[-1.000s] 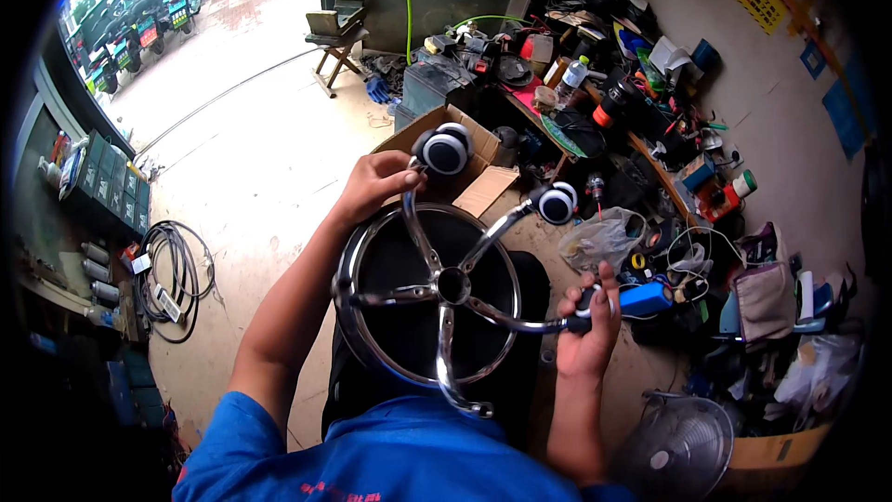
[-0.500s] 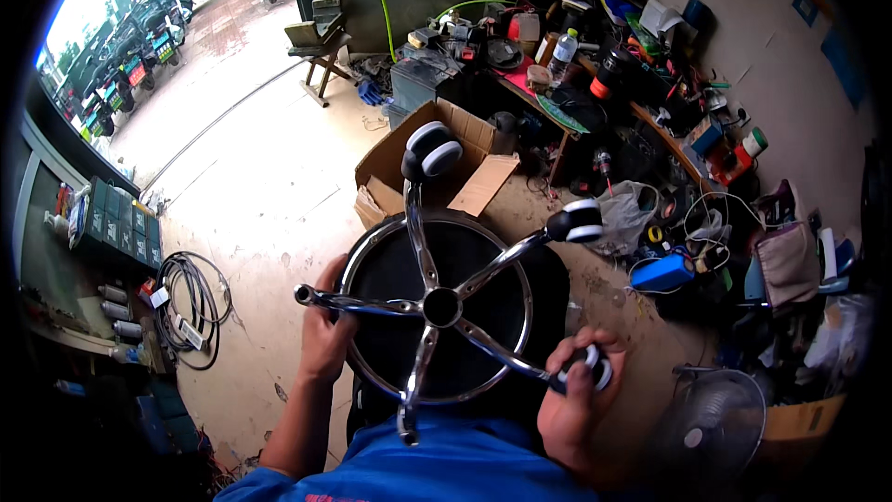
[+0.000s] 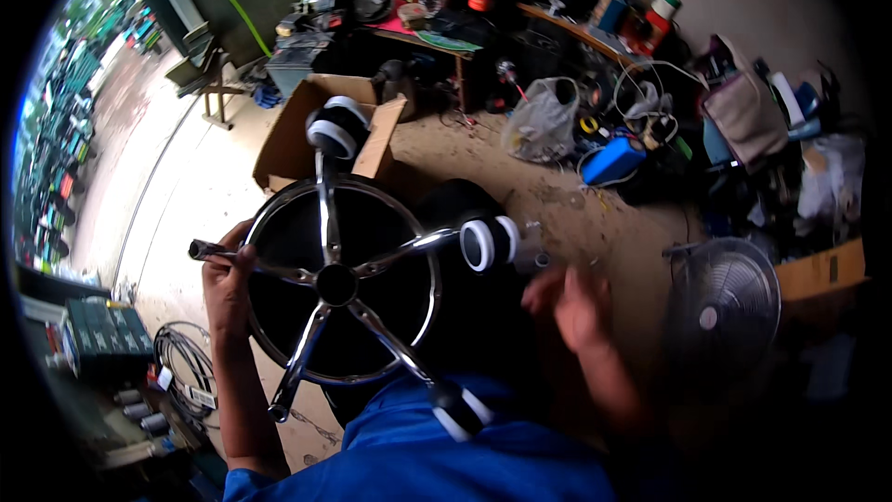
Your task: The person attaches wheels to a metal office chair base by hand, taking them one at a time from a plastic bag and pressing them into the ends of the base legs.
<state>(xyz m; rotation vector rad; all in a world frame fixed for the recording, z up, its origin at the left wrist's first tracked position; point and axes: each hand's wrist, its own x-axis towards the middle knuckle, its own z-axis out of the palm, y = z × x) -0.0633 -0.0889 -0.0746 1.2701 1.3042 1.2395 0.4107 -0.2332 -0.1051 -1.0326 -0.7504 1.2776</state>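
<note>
A chrome five-legged swivel chair base [image 3: 327, 325] with a ring around its legs lies over my lap, hub facing up. My left hand [image 3: 228, 286] is closed around its left leg, near the bare tip. White-and-black casters sit on three legs: a far caster [image 3: 337, 127], a right caster [image 3: 490, 244] and a near caster [image 3: 462, 412] against my blue shirt. The left and near-left leg ends carry no wheel. To the right of the base, apart from it, my right hand [image 3: 571, 309] hangs in the air, blurred, its fingers loosely bent and apart, with nothing visible in them.
An open cardboard box [image 3: 295, 125] stands just beyond the base. At right are a floor fan [image 3: 725, 302], a clear plastic bag [image 3: 544, 121] and a blue block [image 3: 613, 161]. Coiled cable [image 3: 186, 367] lies on the left floor. A cluttered bench [image 3: 437, 42] fills the back.
My right hand has let go of a caster and drawn away to the right. The chair base has turned clockwise in my left hand, and the view has swung rightward.
</note>
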